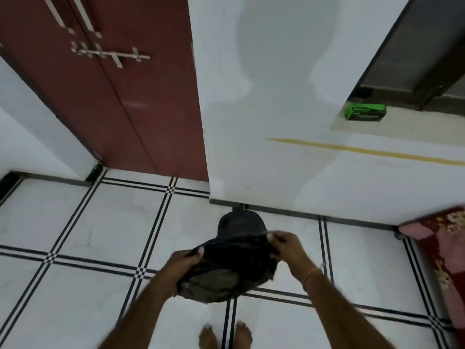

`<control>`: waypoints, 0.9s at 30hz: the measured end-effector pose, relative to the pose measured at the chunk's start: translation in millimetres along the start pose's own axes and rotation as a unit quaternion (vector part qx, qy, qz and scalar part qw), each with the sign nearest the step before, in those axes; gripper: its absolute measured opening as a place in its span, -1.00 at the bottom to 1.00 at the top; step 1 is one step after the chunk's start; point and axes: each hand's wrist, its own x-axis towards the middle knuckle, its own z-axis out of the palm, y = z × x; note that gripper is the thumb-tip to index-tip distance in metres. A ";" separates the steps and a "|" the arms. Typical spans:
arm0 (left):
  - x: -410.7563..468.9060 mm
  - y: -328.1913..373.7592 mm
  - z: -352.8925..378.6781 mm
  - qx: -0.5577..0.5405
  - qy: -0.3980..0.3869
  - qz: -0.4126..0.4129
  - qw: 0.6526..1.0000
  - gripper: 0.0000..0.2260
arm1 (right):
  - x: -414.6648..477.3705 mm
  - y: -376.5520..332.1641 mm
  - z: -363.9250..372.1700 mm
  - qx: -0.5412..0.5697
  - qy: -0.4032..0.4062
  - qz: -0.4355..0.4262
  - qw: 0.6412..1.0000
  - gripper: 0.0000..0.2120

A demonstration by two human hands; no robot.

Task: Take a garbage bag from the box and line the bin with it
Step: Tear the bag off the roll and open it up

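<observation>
A black garbage bag (234, 260) is stretched open between my two hands, above the tiled floor. My left hand (185, 264) grips the bag's near left edge. My right hand (285, 244) pinches its far right edge. Just beyond the bag a dark bin (239, 221) stands on the floor against the white wall, its lower part hidden by the bag. A green box (366, 112) lies on a ledge at the upper right, well away from both hands.
A dark red double door (120, 96) with a metal latch stands at the left. A red patterned cushion edge (442, 253) juts in at the right. My bare feet (225, 335) are at the bottom on white tiles with black lines.
</observation>
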 end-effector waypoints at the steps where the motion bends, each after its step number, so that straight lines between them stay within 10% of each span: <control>1: -2.8 -0.3 -0.6 -0.046 0.007 -0.002 0.999 -0.54 | 0.6 -11.0 -6.1 0.051 0.008 0.002 0.999 -0.89; 17: 21.8 20.3 0.4 -0.217 -0.005 0.018 0.976 -0.49 | -3.5 -41.3 -2.8 0.221 0.044 -0.047 0.973 -0.89; 27: 70.1 22.0 21.9 -0.242 0.002 -0.015 0.970 -0.46 | 43.6 -9.9 -13.0 0.092 -0.014 -0.042 0.995 -0.66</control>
